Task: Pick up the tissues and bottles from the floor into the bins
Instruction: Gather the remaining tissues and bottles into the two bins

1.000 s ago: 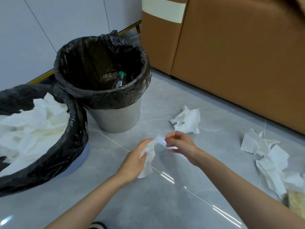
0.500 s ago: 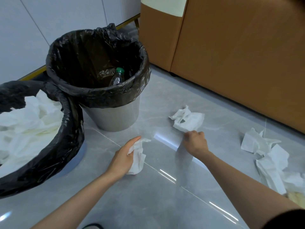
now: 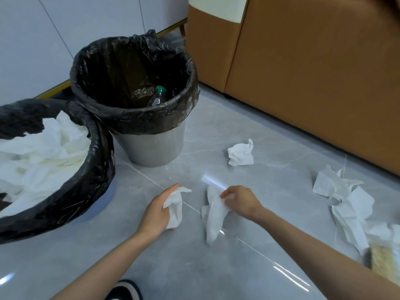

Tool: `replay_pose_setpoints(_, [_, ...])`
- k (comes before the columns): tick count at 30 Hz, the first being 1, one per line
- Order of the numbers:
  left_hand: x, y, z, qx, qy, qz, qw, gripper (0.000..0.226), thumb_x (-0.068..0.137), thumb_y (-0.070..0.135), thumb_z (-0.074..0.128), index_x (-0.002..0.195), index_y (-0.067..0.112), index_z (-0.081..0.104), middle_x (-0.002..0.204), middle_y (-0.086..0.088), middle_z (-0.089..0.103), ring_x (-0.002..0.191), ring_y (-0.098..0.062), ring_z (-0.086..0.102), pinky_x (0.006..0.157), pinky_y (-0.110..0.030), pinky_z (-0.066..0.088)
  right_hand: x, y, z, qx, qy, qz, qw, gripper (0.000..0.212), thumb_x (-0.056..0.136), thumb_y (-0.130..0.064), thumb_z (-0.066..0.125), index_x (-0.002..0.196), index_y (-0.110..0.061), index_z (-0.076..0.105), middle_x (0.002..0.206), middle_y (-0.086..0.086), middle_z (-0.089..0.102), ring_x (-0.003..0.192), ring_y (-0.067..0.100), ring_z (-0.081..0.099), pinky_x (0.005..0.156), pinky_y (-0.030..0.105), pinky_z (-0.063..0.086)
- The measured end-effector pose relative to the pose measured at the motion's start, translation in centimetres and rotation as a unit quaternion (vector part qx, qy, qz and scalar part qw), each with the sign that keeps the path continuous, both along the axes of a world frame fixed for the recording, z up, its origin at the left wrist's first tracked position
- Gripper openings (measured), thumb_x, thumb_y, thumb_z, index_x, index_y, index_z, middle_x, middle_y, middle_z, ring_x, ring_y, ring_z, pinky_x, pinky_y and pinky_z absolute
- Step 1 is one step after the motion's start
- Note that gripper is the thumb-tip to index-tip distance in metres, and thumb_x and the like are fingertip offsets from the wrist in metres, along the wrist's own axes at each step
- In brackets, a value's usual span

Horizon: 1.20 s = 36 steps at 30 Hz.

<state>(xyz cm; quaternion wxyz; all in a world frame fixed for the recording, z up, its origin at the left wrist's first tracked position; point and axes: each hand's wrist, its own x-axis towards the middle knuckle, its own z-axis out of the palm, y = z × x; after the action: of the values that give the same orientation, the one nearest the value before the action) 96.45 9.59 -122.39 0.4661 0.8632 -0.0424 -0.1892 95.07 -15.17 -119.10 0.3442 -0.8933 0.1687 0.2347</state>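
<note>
My left hand (image 3: 157,211) grips a crumpled white tissue (image 3: 175,205) just above the grey floor. My right hand (image 3: 241,201) pinches the top of a second, longer tissue (image 3: 213,217) that hangs down to the tiles. A third crumpled tissue (image 3: 240,153) lies on the floor beyond my hands. Several more tissues (image 3: 348,211) lie at the right. The grey bin (image 3: 151,148) with a black liner holds a green-capped bottle (image 3: 159,96). The nearer bin (image 3: 91,182) at the left is full of white tissues (image 3: 43,152).
A brown leather sofa (image 3: 303,83) blocks the back right. White wall panels (image 3: 65,29) stand behind the bins. A yellowish packet (image 3: 383,263) lies at the far right edge. A dark shoe (image 3: 123,291) shows at the bottom.
My right hand reached out to the tissue on the floor and has come back nearer with a tissue pinched in it. My left hand keeps its tissue, nearly still.
</note>
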Motion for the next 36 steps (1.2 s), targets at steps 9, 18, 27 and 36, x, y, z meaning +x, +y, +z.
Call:
replay_pose_setpoints(9, [0.1, -0.4, 0.5, 0.006, 0.003, 0.022, 1.000, 0.071, 0.078, -0.015, 0.041, 0.135, 0.026, 0.048, 0.113, -0.001, 0.061, 0.096, -0.012, 0.057, 0.070, 0.001, 0.037, -3.7, 4.7, -1.4, -0.151, -0.120, 0.315, 0.929, 0.046, 0.080, -0.030, 0.059, 0.122, -0.022, 0.044, 0.131, 0.002, 0.034, 0.109, 0.028, 0.040, 0.076, 0.035, 0.044])
replay_pose_setpoints(18, [0.2, 0.5, 1.3, 0.055, 0.030, 0.002, 0.998, 0.068, 0.080, -0.010, 0.047, 0.135, 0.030, 0.047, 0.105, -0.008, 0.051, 0.088, -0.021, 0.053, 0.067, -0.015, 0.040, -2.4, 4.5, -2.0, -0.125, -0.027, 0.278, 0.952, 0.019, 0.084, -0.016, 0.055, 0.103, -0.011, 0.057, 0.111, 0.008, 0.051, 0.102, 0.030, 0.053, 0.076, 0.031, 0.041])
replay_pose_setpoints(27, [0.4, 0.2, 4.4, 0.004, -0.032, 0.054, 0.998, 0.044, 0.083, -0.009, 0.053, 0.112, 0.020, 0.070, 0.103, 0.000, 0.055, 0.091, -0.007, 0.054, 0.068, 0.002, 0.036, 0.9, 5.3, 2.6, 0.135, -0.133, -0.122, 0.974, 0.013, 0.075, -0.004, 0.062, 0.070, -0.015, 0.060, 0.060, -0.006, 0.055, 0.053, 0.006, 0.048, 0.047, 0.009, 0.037])
replay_pose_setpoints(36, [0.4, 2.6, 14.6, -0.067, -0.224, 0.145, 0.961, 0.047, 0.081, -0.013, 0.048, 0.111, 0.019, 0.068, 0.106, 0.015, 0.057, 0.097, 0.018, 0.050, 0.082, 0.001, 0.035, 3.1, 12.6, 11.3, 0.257, -0.284, -0.089, 0.919, 0.022, 0.075, -0.001, 0.059, 0.063, -0.020, 0.060, 0.054, -0.016, 0.052, 0.056, 0.005, 0.045, 0.055, 0.020, 0.038])
